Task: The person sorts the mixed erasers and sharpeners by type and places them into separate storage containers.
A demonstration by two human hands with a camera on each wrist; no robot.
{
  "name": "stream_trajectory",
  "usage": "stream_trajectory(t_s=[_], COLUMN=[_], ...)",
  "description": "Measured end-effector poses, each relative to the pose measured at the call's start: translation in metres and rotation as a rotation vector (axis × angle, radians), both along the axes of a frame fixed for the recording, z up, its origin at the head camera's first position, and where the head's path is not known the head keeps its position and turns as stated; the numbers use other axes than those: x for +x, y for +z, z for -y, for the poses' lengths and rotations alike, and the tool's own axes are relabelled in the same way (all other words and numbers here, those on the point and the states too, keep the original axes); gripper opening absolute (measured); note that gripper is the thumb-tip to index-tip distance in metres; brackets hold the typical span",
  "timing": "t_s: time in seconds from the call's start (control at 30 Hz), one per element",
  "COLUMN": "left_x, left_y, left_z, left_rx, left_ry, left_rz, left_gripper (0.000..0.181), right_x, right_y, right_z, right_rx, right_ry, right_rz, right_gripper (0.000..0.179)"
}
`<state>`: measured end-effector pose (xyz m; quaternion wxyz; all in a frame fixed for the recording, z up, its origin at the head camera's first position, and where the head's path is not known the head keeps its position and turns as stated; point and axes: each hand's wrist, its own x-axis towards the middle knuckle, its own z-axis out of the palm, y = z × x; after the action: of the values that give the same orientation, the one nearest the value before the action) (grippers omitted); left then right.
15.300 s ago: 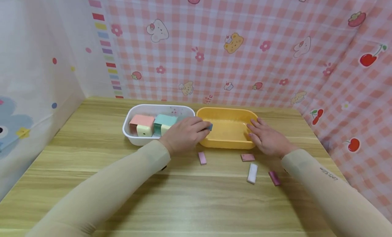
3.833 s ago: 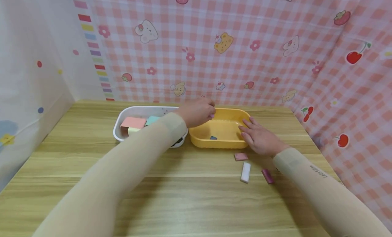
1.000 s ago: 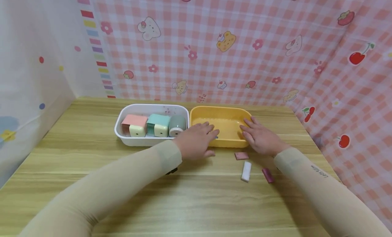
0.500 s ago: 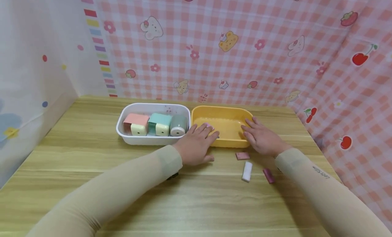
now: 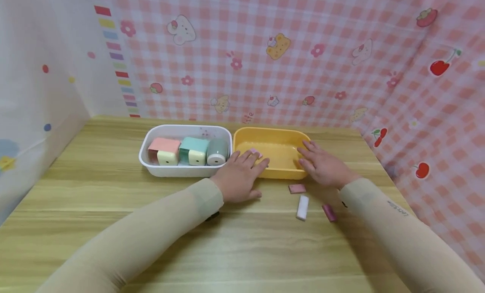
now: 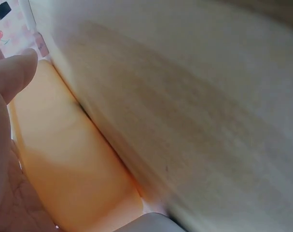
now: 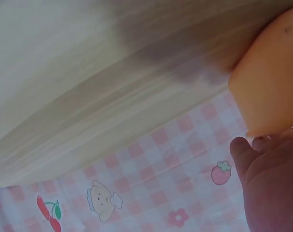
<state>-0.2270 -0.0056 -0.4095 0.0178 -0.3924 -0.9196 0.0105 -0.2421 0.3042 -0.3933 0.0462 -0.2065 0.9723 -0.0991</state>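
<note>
My left hand [image 5: 236,179] lies with fingers extended over the front left rim of a yellow plastic basin [image 5: 288,174]. Its fingertips are beside a small lilac block [image 5: 254,151] inside the basin. A sliver of a blue block shows near the forefinger, mostly hidden. In the left wrist view, the thumb [image 6: 18,72] stands out above the basin's orange-looking wall. My right hand [image 5: 326,164] rests on the basin's right rim, fingers spread and holding nothing. On the table in front are a pink block [image 5: 297,188], a white block [image 5: 302,207] and a magenta block [image 5: 329,213].
Left of the basin and close against it stands a white tub [image 5: 178,171]. Inside are a pink box-shaped item [image 5: 166,145], a teal one [image 5: 195,145] and a grey-green rounded one [image 5: 217,147], each with a small hole in front. A checked cloth [image 5: 242,44] hangs behind the wooden table.
Earlier my left hand held the blue block, later the lilac one, over the basin; both now lie inside. My left hand has since lowered and opened. My right hand has stayed at the rim.
</note>
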Motion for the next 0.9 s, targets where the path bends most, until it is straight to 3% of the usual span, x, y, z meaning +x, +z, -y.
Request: stream_trajectory(t_s=[0.17, 0.33, 0.6, 0.7, 0.9], left_x=[0.001, 0.001, 0.001, 0.001, 0.001], left_y=[0.005, 0.007, 0.010, 0.011, 0.009], left_z=[0.000, 0.000, 0.000, 0.000, 0.000], left_rx=[-0.008, -0.010, -0.007, -0.013, -0.016], left_ry=[-0.001, 0.002, -0.007, -0.006, -0.003], left_rz=[0.022, 0.042, 0.044, 0.053, 0.056], left_gripper=[0.095, 0.095, 0.098, 0.099, 0.100], right_x=[0.010, 0.034, 0.077, 0.086, 0.100], right_y=[0.008, 0.017, 0.011, 0.004, -0.013], right_z=[-0.003, 0.001, 0.004, 0.002, -0.001], right_rx=[-0.004, -0.011, -0.032, -0.041, -0.005], right_ry=[0.001, 0.031, 0.298, 0.395, 0.462], right_rz=[-0.037, -0.117, -0.440, -0.445, -0.360], right_gripper=[0.059, 0.058, 0.040, 0.039, 0.032])
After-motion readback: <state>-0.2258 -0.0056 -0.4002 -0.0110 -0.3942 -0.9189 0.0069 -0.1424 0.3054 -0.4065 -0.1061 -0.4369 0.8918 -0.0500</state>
